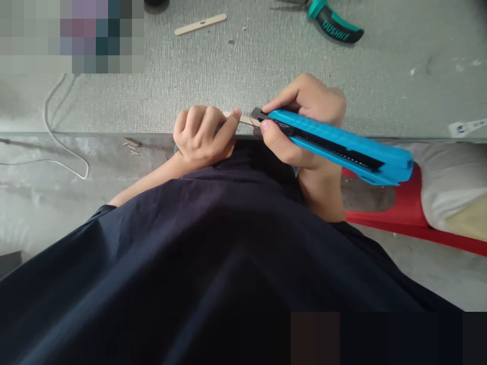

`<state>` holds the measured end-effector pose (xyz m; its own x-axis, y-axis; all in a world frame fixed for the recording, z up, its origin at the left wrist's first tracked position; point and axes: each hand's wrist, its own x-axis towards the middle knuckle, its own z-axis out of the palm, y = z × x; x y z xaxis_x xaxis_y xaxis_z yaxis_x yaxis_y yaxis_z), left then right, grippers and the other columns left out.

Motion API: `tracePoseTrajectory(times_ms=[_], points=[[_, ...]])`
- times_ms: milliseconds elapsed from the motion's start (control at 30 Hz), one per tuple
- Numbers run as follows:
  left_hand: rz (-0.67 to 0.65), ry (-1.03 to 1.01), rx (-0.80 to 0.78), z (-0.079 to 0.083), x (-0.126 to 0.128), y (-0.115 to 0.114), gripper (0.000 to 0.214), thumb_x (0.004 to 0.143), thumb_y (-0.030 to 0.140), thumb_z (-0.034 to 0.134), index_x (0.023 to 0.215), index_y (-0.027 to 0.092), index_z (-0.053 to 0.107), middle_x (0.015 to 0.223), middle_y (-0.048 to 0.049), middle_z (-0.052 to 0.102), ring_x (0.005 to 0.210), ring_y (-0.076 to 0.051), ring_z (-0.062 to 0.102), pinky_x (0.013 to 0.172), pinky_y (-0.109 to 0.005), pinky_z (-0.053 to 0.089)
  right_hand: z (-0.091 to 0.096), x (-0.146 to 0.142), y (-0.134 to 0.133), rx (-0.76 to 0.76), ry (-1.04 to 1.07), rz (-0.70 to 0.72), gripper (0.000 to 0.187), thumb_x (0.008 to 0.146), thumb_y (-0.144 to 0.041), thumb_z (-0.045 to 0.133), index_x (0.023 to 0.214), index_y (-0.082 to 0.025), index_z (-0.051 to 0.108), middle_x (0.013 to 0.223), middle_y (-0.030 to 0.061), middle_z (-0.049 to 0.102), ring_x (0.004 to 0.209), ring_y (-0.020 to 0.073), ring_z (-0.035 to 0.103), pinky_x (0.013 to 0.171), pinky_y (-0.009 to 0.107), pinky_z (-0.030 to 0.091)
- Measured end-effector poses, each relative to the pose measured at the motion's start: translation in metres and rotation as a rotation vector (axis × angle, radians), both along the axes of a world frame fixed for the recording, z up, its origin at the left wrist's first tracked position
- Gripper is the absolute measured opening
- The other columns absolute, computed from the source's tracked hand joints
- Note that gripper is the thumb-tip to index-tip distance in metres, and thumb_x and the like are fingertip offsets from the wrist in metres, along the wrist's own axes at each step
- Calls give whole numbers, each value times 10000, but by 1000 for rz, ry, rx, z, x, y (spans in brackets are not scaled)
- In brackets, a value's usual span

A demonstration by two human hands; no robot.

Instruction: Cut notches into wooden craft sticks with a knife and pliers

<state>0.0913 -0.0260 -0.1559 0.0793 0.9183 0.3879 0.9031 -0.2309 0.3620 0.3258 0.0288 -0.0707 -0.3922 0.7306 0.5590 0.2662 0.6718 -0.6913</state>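
My left hand (201, 134) is closed around a thin wooden stick (247, 120), pinning it at the near edge of the grey table (228, 76). My right hand (304, 126) grips a big blue utility knife (342, 147), whose dark blade tip rests against the stick's exposed end. The knife's body points off to the right, past the table edge. Most of the stick is hidden inside my left fist.
Another flat wooden stick (200, 24) lies at the far side of the table. Teal-handled pliers (335, 25) lie at the top right. A white cable (57, 137) loops on the left. Small wood slivers (133, 147) lie below the edge. A red stool (411, 213) stands at right.
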Motion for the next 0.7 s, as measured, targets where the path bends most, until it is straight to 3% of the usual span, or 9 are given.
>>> tracePoseTrajectory(times_ms=[100,200,333,567,700], points=[[32,-27,-29,6,3,-1,635,1142,728,428,1515,310,727,1209,-194,849,1350,-493,738,1107,-693,510,2,-1,-1,35,26,15,288,876,-603,922,925,-357,780,739,-11,734,604,229,591,598,461,539],[65,-42,80,5,5,-2,649,1174,756,413,1439,271,754,1314,-187,847,1435,-454,734,1171,-642,501,4,-5,-2,61,29,-11,317,906,-683,860,932,-380,770,718,-12,701,598,235,569,592,462,514],[54,-4,155,-3,1,-3,553,1178,703,455,1429,320,764,1295,-145,860,1337,-432,801,1132,-636,524,6,-12,-2,110,141,-16,411,956,-763,789,910,-362,714,689,-9,667,553,230,543,583,474,471],[35,-9,51,-14,-8,-4,413,1164,635,530,1252,322,784,1215,-131,863,1254,-416,827,1119,-683,533,10,-13,-4,109,148,-66,496,984,-828,768,918,-346,677,754,11,680,619,233,587,616,466,502],[23,-19,52,-20,-8,-3,368,1144,624,589,1254,333,784,1121,-115,849,1206,-413,840,1092,-701,548,8,-7,-3,89,74,-78,468,949,-804,747,894,-345,678,700,15,644,605,239,545,606,471,490]])
